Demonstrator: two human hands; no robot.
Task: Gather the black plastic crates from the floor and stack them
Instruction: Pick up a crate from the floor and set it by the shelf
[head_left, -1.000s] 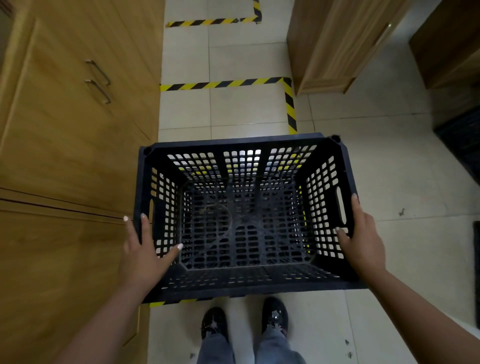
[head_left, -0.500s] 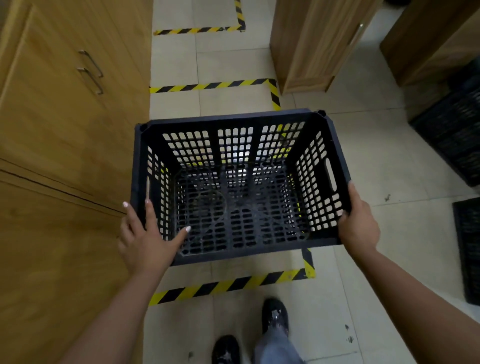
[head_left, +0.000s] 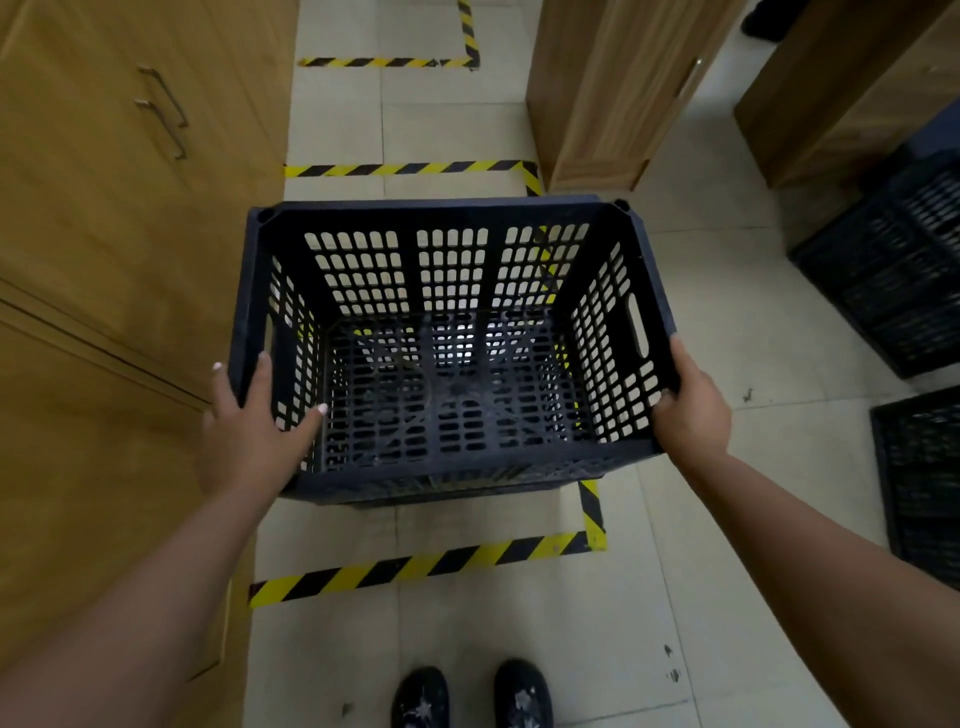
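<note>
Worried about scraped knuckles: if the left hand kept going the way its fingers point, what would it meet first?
Probably nothing soon: the left hand grips the crate, fingers running along its side; the wooden cabinet stays alongside. Depth unclear.

Both forearms are bare, with no sleeves, watch or bracelets showing anywhere along them; they enter from the lower left and lower right corners of the frame. The left hand (head_left: 249, 431) has pale, light-painted fingernails, seen on the thumb and on a fingertip at the far edge. The right hand (head_left: 693, 410) wears no rings that can be made out. At the bottom centre are two black shoes (head_left: 470, 696) with pale scuffs or specks on the toes.
</note>
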